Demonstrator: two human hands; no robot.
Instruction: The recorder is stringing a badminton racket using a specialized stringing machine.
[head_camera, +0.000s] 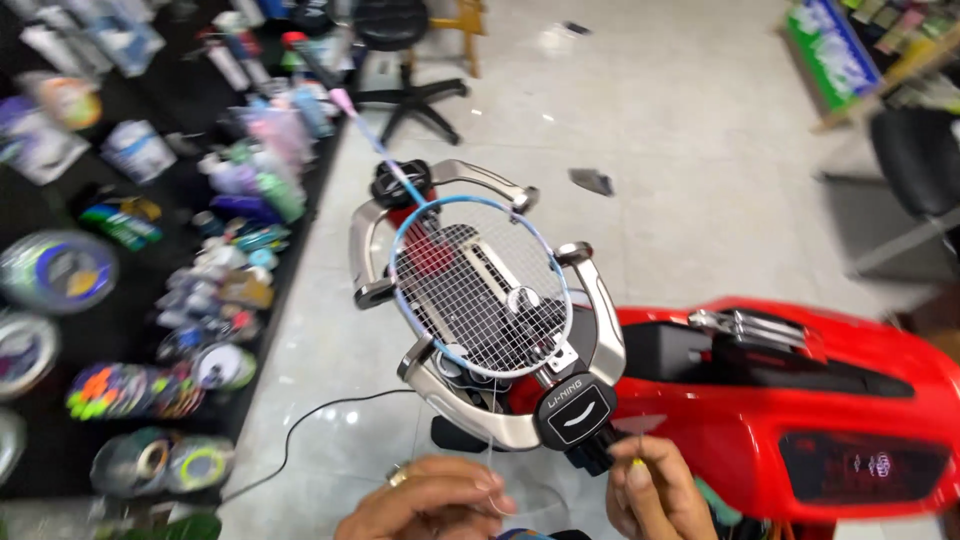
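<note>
your left hand (432, 500) and right hand (655, 492), apart at the bottom edge, each pinch the thin string (520, 505); the racket (480, 285) sits clamped mid-frame in the stringing machine (760, 400), its grid looking nearly complete, the last lines seemingly left

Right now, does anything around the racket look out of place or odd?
One thing: a small dark scrap lies alone on the pale floor beyond the racket. What it is can't be told. The racket sits clamped in its cradle, strings even, both hands on loose string.
</note>
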